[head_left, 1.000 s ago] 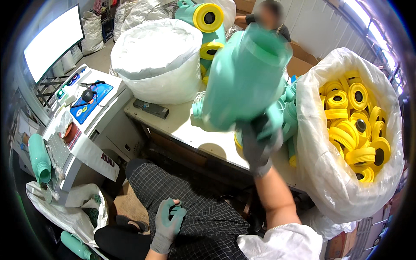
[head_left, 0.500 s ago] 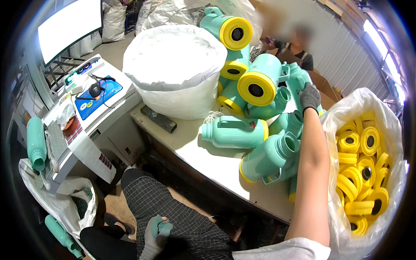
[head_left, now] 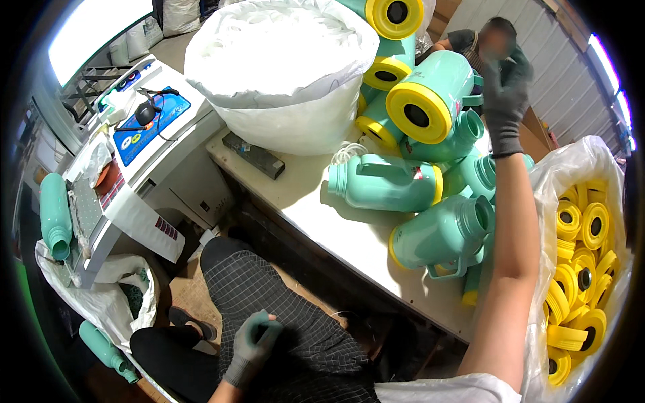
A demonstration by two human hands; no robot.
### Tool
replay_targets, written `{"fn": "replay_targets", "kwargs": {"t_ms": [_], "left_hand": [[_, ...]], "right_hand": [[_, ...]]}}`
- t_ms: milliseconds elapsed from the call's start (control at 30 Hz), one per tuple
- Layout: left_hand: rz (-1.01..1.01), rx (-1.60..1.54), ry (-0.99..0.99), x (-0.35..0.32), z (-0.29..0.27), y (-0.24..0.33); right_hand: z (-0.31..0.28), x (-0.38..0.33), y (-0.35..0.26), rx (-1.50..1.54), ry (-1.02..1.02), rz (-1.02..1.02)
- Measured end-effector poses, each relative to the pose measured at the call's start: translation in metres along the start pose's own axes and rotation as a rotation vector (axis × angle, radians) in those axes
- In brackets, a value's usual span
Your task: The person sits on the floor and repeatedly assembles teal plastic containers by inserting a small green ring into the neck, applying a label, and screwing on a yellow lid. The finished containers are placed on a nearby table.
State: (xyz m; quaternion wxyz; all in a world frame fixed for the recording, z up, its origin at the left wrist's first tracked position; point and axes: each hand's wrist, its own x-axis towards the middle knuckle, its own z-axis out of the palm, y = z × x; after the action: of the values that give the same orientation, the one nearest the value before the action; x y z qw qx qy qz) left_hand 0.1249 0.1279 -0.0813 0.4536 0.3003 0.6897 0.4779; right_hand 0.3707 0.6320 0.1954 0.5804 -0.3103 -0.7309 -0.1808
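Observation:
My right hand [head_left: 507, 111], in a grey glove, is raised at the far side of the pile, its thumb and fingers apart. No object shows in it. Below it stand and lie several mint-green jugs with yellow bases; a large one [head_left: 440, 91] is closest to the hand. Nearer me, one jug [head_left: 383, 183] lies on its side and another [head_left: 440, 232] leans with its open neck toward my right forearm. In my lap rests my left hand [head_left: 252, 346], gloved, its fingers curled in with nothing visible in them.
A white sack [head_left: 289, 121] of white pieces stands on the white table [head_left: 316, 232]. At the right, a clear plastic bag [head_left: 537, 322] holds yellow rings [head_left: 581, 279]. Left are a side desk with a blue mat [head_left: 151, 127] and green bottles [head_left: 55, 215]. A person [head_left: 463, 43] sits beyond the table.
My right hand has lifted off the green jug it was touching, which no longer shows there. The view has shifted, and my left hand stays curled in my lap.

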Motion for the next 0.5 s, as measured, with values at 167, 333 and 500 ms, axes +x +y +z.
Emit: {"fn": "replay_targets", "kwargs": {"t_ms": [167, 333, 500], "left_hand": [[0.091, 0.044, -0.065, 0.008, -0.009, -0.004], [0.903, 0.558, -0.014, 0.011, -0.018, -0.022], [0.777, 0.668, 0.09, -0.008, -0.027, -0.03]], "right_hand": [[0.028, -0.068, -0.154, -0.061, -0.931, -0.41], [0.033, -0.145, -0.133, -0.557, -1.383, -0.447], [0.02, -0.157, -0.138, -0.457, -1.43, -0.425]]}}
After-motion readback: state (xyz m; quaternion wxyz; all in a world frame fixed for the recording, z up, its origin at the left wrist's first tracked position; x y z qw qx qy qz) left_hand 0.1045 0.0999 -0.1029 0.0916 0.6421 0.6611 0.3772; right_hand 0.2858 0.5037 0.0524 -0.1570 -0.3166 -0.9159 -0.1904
